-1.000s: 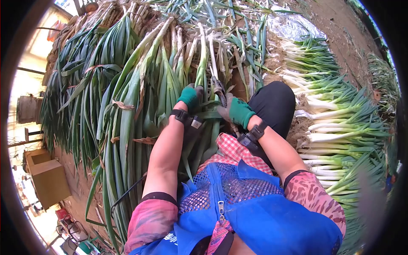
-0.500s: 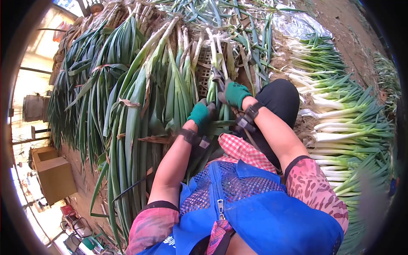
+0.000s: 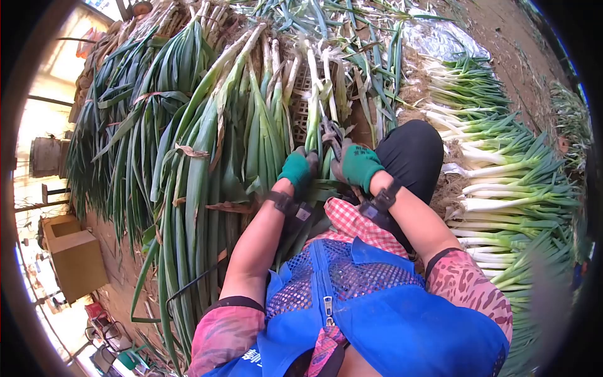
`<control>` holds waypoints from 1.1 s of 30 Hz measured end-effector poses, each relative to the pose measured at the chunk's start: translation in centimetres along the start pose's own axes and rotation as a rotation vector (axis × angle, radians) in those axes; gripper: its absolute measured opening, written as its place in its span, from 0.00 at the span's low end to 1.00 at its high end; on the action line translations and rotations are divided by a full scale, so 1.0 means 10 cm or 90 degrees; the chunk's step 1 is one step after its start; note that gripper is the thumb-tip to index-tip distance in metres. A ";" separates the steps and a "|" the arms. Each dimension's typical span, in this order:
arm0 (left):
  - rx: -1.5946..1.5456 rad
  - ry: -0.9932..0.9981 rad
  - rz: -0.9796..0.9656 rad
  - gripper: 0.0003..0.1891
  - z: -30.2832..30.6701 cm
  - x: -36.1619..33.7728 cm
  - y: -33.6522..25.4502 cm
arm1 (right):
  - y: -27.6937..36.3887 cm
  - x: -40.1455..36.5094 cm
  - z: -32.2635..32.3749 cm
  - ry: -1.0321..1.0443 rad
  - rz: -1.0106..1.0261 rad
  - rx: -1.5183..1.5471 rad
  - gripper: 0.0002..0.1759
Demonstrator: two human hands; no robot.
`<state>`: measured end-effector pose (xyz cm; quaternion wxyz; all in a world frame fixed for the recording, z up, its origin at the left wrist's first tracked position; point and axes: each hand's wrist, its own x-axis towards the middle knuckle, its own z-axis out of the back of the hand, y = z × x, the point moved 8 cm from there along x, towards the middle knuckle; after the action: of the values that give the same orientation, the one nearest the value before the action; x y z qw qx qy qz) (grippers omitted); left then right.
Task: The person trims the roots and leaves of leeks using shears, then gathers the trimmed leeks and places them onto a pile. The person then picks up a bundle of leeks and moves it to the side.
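My left hand [image 3: 299, 169], in a green glove with dark fingers, is closed around the green part of a leek [image 3: 314, 88] whose white end points away from me. To its right, my right hand [image 3: 355, 164], gloved alike, grips a dark hand tool [image 3: 331, 133] that looks like shears. The tool's tip lies against a second leek stalk [image 3: 331, 85] beside the first. Its blades are too small to make out well. Loose outer leaves hang around the white ends. Below the stalks, a plastic crate [image 3: 301, 110] shows in part.
Big bundles of untrimmed leeks [image 3: 157, 107] cover the left side. Rows of leeks with white stems [image 3: 496, 188] lie on the right, below a silvery sheet [image 3: 440, 39]. A cardboard box [image 3: 75, 257] stands at far left. My bent knee [image 3: 411, 151] is right of my hands.
My right hand and the tool have moved slightly toward me and to the right. The stalks' white ends are spread farther apart. My left hand has stayed nearly in place.
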<state>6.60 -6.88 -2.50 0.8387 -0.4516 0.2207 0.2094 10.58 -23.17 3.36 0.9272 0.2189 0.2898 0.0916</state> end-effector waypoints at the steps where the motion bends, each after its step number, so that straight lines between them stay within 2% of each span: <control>1: 0.002 -0.001 -0.001 0.25 0.00 0.02 0.00 | -0.04 0.22 -0.06 0.078 -0.057 -0.006 0.27; 3: 0.005 -0.002 -0.004 0.25 -0.03 0.05 0.03 | 0.07 0.49 0.13 -0.048 0.005 -0.057 0.28; 7: 0.019 -0.005 -0.004 0.26 -0.01 0.02 0.01 | 0.24 1.06 0.40 -0.034 -0.027 -0.085 0.28; 10: 0.014 -0.002 0.008 0.25 -0.01 0.00 0.01 | 0.33 1.34 0.56 -0.061 0.005 -0.104 0.28; 14: 0.020 -0.039 -0.017 0.20 0.00 0.01 0.02 | 0.42 1.44 0.62 -0.055 0.025 -0.181 0.25; 16: 0.023 -0.033 -0.018 0.20 -0.01 -0.01 0.02 | 0.51 1.43 0.62 -0.039 0.061 -0.246 0.24; 24: 0.033 -0.028 -0.014 0.22 0.04 -0.08 -0.08 | 0.50 1.66 0.76 -0.102 0.071 -0.209 0.25; 29: 0.058 -0.021 -0.002 0.22 0.01 -0.06 -0.05 | 0.65 1.31 0.52 -0.040 0.163 -0.281 0.29; 31: 0.099 -0.016 -0.004 0.20 0.00 -0.07 -0.07 | 0.48 1.26 0.36 -0.046 0.120 -0.239 0.27; 33: 0.177 -0.008 -0.048 0.19 0.03 -0.14 -0.25 | 0.47 1.00 0.34 0.060 0.094 -0.253 0.24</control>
<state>6.90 -8.14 0.07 0.9018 -0.3378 0.2252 0.1480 20.50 -17.29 3.06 0.9284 0.0475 0.2922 0.2245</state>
